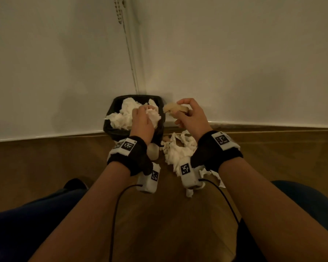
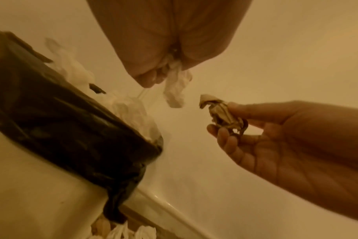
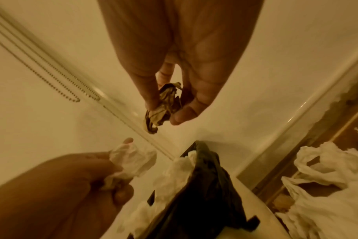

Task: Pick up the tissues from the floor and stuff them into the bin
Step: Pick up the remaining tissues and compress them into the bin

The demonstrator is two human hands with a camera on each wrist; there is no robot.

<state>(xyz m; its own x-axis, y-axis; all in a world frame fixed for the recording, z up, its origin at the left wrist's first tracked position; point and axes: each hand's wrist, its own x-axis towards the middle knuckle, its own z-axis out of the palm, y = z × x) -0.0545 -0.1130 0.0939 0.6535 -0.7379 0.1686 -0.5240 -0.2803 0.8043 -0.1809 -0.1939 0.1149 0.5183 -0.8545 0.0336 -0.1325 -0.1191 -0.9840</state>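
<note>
A bin (image 1: 113, 106) with a black liner stands in the wall corner, heaped with white tissues (image 1: 128, 112). My left hand (image 1: 146, 112) hovers over the heap and grips a crumpled white tissue (image 2: 175, 88) that dangles from its fingers. To the right of the bin, my right hand (image 1: 179, 113) pinches a crumpled tan-and-dark scrap (image 1: 173, 108), seen closer as the scrap (image 3: 164, 106) between thumb and fingers. More white tissues (image 1: 175, 151) lie on the wooden floor beside the bin, partly hidden under my right wrist.
White walls meet in a corner behind the bin, with bead chains (image 3: 51, 77) hanging on the left wall. A white skirting board (image 1: 273, 124) runs along the floor. A pale rounded object (image 1: 152, 151) sits at the bin's foot. My knees in blue trousers (image 1: 27, 214) frame the floor.
</note>
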